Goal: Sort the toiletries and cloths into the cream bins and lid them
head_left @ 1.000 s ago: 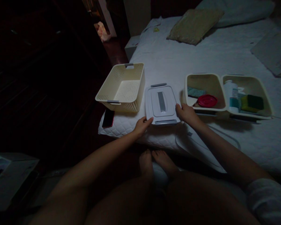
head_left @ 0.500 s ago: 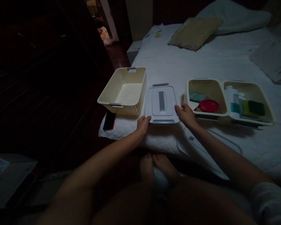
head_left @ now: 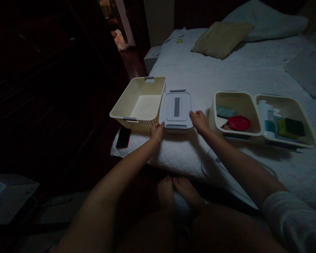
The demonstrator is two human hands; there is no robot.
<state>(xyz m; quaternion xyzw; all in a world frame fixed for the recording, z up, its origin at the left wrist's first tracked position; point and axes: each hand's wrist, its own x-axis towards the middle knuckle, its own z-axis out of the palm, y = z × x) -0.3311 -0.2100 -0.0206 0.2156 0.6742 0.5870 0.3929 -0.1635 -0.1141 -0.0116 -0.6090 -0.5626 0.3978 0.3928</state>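
Note:
A small storage box (head_left: 184,107) with a pale lid and grey clips is between my two hands, close beside the perforated cream basket (head_left: 147,106). My left hand (head_left: 157,131) grips its near left corner, thumb on the lid's edge. On the opposite side, my right hand (head_left: 199,121) clasps the right edge. The lid carries a grey handle (head_left: 176,107). No contents show in the basket. Whether the box touches the bed or the basket, I cannot tell.
Right of my hands, one open bin (head_left: 235,99) holds a red lid (head_left: 238,123) and a green cloth (head_left: 225,112). Its neighbour (head_left: 292,105) holds a white bottle (head_left: 266,117) and a sponge (head_left: 291,127). A phone (head_left: 123,137) lies at the bed's (head_left: 179,147) corner.
Both hands have shifted the lidded storage box left, up against the basket's right side in view. The gap between it and the open bins is wider.

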